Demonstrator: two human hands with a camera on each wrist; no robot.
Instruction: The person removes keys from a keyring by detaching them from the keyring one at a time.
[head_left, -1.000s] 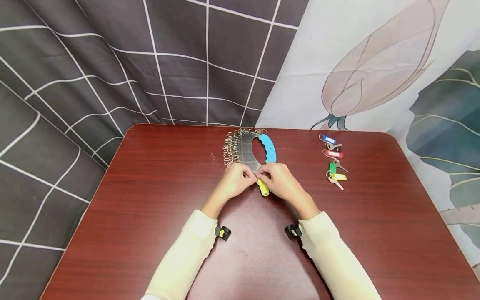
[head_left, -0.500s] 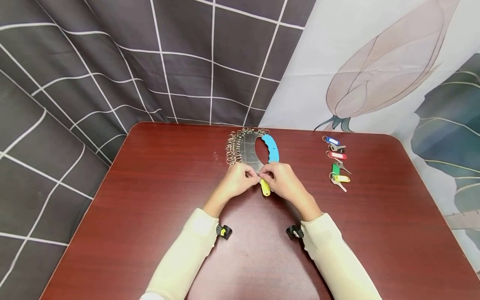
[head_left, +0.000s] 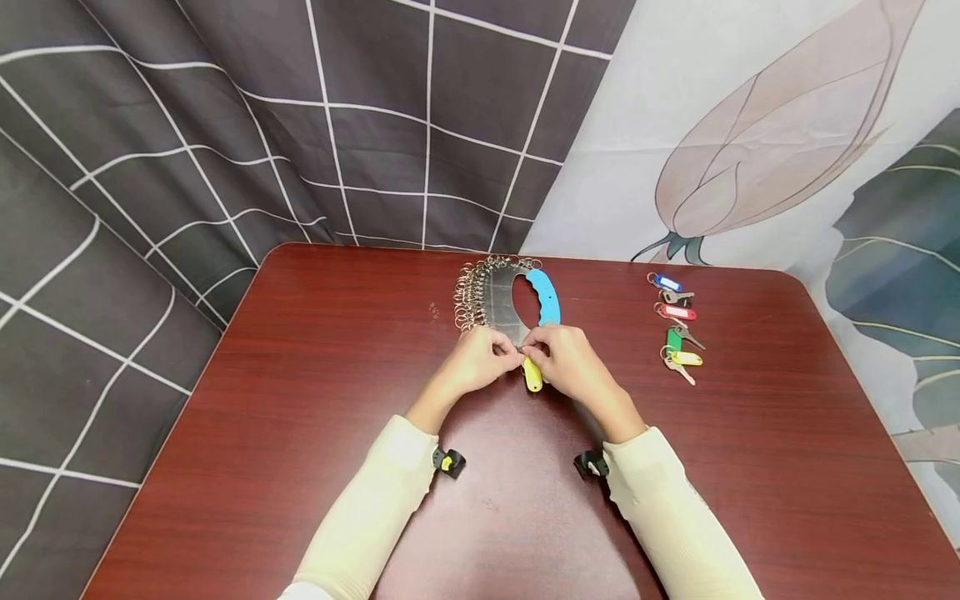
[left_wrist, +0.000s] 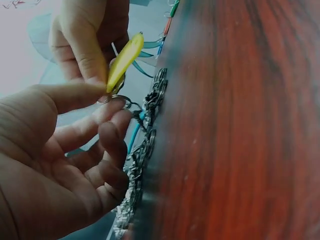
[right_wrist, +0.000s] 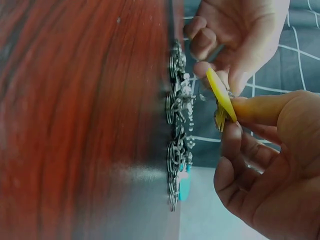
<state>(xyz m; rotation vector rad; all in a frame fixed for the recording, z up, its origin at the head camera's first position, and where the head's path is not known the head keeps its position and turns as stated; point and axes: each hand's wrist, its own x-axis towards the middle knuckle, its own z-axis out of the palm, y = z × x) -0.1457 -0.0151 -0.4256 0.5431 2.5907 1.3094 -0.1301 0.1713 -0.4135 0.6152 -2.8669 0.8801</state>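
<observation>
A crescent-shaped metal plate with a blue handle lies flat on the table, its outer edge lined with several rings and clips. At its near end, my left hand pinches a small metal ring between thumb and fingertips. Right beside it, my right hand pinches a yellow key tag by its upper end. A brass-coloured key shows behind the tag in the right wrist view. The fingertips of both hands nearly meet and partly hide the ring.
To the right lie key tags with keys: a blue tag, a red tag, a green tag and another yellow tag. Curtains hang behind the far edge of the dark red table.
The head view has shifted slightly, moving everything a little to the right in it. Both hands keep their hold at the plate's near end, with the yellow tag between them.
</observation>
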